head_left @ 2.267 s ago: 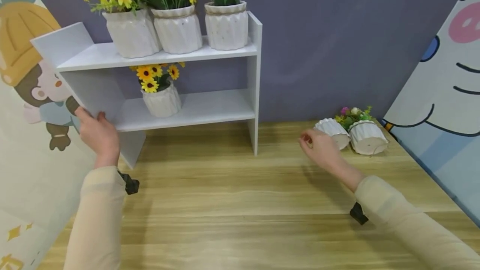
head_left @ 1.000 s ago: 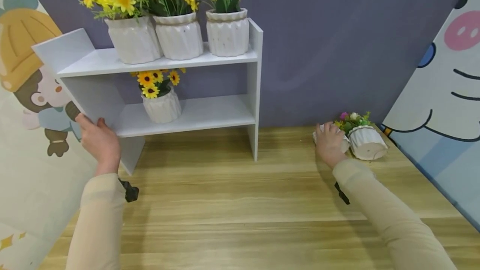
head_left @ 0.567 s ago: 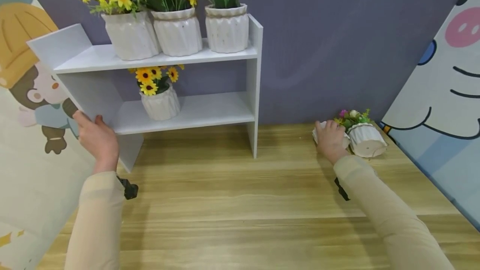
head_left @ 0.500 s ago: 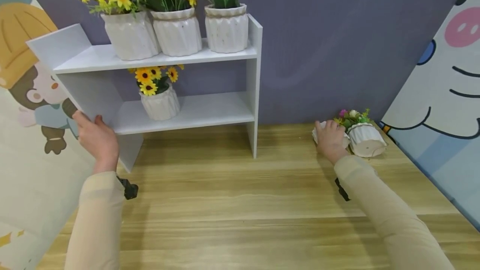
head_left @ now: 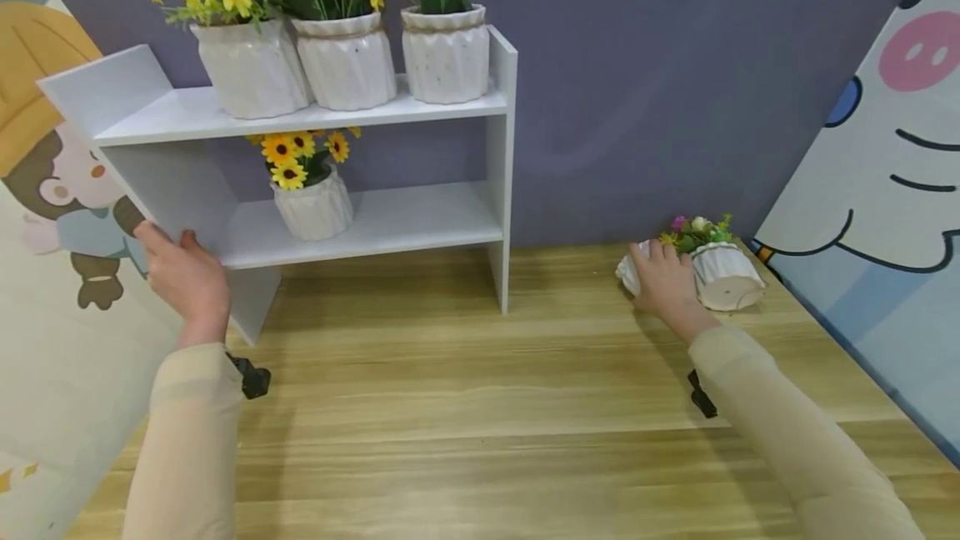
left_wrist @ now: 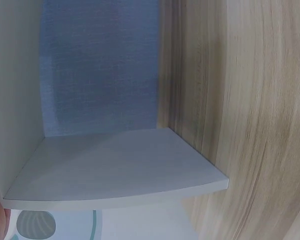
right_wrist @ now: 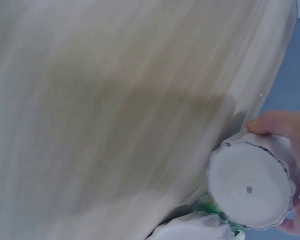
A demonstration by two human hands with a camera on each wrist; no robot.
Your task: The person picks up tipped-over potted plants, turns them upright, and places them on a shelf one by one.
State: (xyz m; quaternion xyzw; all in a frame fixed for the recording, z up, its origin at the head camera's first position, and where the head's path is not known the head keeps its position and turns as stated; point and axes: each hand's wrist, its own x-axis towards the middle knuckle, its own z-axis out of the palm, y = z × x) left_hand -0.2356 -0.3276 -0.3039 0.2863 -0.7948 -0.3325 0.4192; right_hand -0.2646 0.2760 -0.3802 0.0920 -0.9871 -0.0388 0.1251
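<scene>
My left hand (head_left: 186, 280) grips the left side panel of a white two-tier shelf (head_left: 375, 252), thumb on the inner side. A bit of that hand shows at the lower left corner in the left wrist view, by the panel's edge (left_wrist: 115, 200). On the right, my right hand (head_left: 667, 280) has its fingers over a white ribbed flowerpot (head_left: 628, 272) that is tipped over. In the right wrist view the thumb and fingers hold this flowerpot (right_wrist: 250, 185) around its side, its round base showing. Beside it lies a second white flowerpot (head_left: 726, 277), also tipped over, with small mixed flowers (head_left: 697, 232) behind.
Three white pots of yellow flowers (head_left: 348, 65) stand on the shelf's top tier. A smaller sunflower pot (head_left: 313, 205) is on the lower tier. All this is on a wood-grain table (head_left: 450, 407) against a grey-purple wall (head_left: 660, 90), with cartoon panels at both sides.
My right hand has moved right and back from beside the tipped flowerpots and taken hold of the nearer one. My left hand stays on the shelf panel.
</scene>
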